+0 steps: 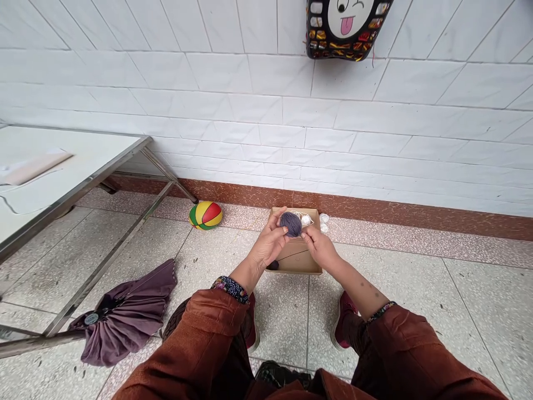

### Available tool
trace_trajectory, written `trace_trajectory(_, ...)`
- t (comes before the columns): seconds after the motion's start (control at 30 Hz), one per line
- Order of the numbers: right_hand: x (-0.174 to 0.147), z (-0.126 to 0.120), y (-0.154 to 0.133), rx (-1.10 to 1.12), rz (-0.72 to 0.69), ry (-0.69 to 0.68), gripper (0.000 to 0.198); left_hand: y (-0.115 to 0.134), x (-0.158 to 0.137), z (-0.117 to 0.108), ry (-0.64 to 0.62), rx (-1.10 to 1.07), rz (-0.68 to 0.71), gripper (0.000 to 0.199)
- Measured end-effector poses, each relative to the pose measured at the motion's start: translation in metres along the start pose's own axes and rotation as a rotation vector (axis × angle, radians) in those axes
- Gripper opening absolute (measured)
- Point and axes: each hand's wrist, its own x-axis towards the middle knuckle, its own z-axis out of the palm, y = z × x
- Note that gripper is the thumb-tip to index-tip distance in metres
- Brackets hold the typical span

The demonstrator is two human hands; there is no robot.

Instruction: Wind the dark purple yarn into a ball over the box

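My left hand (pixel 270 243) is closed around a ball of grey-purple yarn (pixel 291 224), with the thumb on its front. Close by on the right, my right hand (pixel 320 244) has its thumb and fingers pinched together at a thin yarn strand. Below both hands is an open cardboard box (pixel 296 271). A small dark ball (pixel 273 265) sits in its near left corner, and a dark thread (pixel 291 255) runs from there up toward my right hand. White yarn (pixel 306 220) lies in the far part of the box, partly hidden by my hands.
Small white balls (pixel 324 223) lie just right of the box. A colourful ball (pixel 206 215) rests near the wall. On the left stand a metal-framed table (pixel 144 143) and a folded purple umbrella (pixel 129 316) on the floor. A black basket (pixel 347 33) hangs above.
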Motion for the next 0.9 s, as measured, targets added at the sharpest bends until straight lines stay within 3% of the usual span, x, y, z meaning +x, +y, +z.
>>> trace_trajectory(0.13,-0.01,0.002,-0.017,-0.007,-0.167,-0.179,0.022,-0.005,0.01,-0.01,0.251,0.101,0.05,0.065)
trace_trajectory(0.23,-0.01,-0.007,-0.026,0.037,-0.293,-0.183,0.021,-0.012,0.012,-0.015,0.305,0.284,0.042,0.072)
trace_trajectory(0.43,0.007,-0.027,-0.017,0.106,-0.28,0.064,0.015,-0.019,0.005,-0.009,0.042,0.467,-0.05,0.088)
trace_trajectory(0.57,0.017,-0.026,0.003,0.097,-0.18,0.162,0.018,-0.017,-0.002,-0.004,-0.2,0.345,-0.104,0.087)
trace_trajectory(0.63,0.019,-0.02,0.011,0.087,-0.113,0.173,0.02,-0.014,-0.003,-0.002,-0.232,0.229,-0.081,0.082)
trace_trajectory(0.77,0.012,-0.003,0.011,-0.011,-0.091,0.025,0.017,-0.011,0.002,-0.004,0.007,0.062,0.036,0.071)
trace_trajectory(0.9,0.003,0.005,-0.009,-0.034,-0.257,-0.186,0.019,-0.012,0.011,-0.012,0.261,0.051,0.089,0.066)
